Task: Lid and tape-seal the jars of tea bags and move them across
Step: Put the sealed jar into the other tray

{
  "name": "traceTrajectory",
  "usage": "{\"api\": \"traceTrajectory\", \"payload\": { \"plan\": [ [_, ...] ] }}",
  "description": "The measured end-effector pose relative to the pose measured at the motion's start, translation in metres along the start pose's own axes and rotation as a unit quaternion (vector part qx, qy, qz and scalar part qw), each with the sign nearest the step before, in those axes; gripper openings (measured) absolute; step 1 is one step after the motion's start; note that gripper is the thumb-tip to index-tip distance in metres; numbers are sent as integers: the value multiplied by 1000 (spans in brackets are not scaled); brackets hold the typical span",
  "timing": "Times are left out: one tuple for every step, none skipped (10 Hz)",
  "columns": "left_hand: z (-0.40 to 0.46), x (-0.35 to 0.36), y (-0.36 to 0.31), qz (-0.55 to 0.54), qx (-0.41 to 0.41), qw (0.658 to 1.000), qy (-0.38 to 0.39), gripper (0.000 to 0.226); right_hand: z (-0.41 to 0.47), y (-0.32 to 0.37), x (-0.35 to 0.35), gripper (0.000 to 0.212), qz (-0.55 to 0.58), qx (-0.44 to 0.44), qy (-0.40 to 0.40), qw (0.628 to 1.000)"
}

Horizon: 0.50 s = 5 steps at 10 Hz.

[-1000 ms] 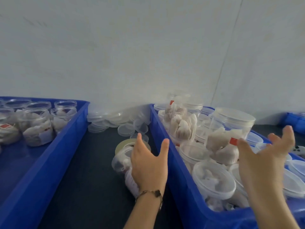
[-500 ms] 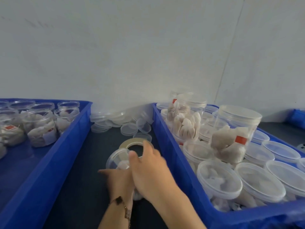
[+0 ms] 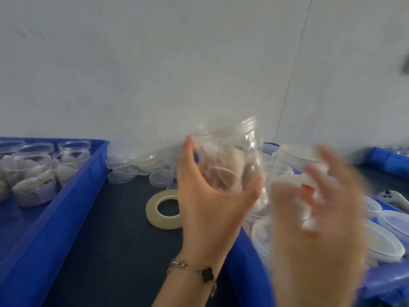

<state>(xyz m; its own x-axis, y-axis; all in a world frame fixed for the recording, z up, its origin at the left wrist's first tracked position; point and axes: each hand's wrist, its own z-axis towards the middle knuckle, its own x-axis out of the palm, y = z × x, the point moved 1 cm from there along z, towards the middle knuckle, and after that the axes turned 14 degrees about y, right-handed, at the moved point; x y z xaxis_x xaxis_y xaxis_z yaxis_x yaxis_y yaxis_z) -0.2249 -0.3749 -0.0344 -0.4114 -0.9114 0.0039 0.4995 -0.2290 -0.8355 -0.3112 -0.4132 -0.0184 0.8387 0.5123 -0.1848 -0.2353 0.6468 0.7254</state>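
My left hand grips a clear lidless jar of tea bags and holds it up, tilted, above the dark table, its threaded mouth pointing up and to the right. My right hand is blurred with motion just right of the jar, over the right blue bin; its fingers are spread and I see nothing in them. A beige tape roll lies flat on the table just left of my left hand.
The left blue bin holds several open jars of tea bags. Loose clear lids are heaped against the wall. Lidded jars fill the right bin. A white controller lies at far right.
The jar lay on its side on the table under both hands; now my left hand has lifted it up. My right hand has come off it and swung right.
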Motion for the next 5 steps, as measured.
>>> {"api": "traceTrajectory", "payload": {
  "plan": [
    [7,18,2,-3,17,997,73,107,45,-35,-50,76,47,74,-40,995],
    [14,31,14,37,25,993,109,109,78,-62,-83,106,-2,180,63,982],
    [16,42,29,8,21,991,133,108,74,-76,-76,108,-106,137,146,974],
    [16,49,48,18,23,989,148,111,86,-88,-81,74,-183,79,138,970],
    [17,53,55,74,25,982,173,113,94,-102,-75,81,-192,82,175,962]
  ]
}}
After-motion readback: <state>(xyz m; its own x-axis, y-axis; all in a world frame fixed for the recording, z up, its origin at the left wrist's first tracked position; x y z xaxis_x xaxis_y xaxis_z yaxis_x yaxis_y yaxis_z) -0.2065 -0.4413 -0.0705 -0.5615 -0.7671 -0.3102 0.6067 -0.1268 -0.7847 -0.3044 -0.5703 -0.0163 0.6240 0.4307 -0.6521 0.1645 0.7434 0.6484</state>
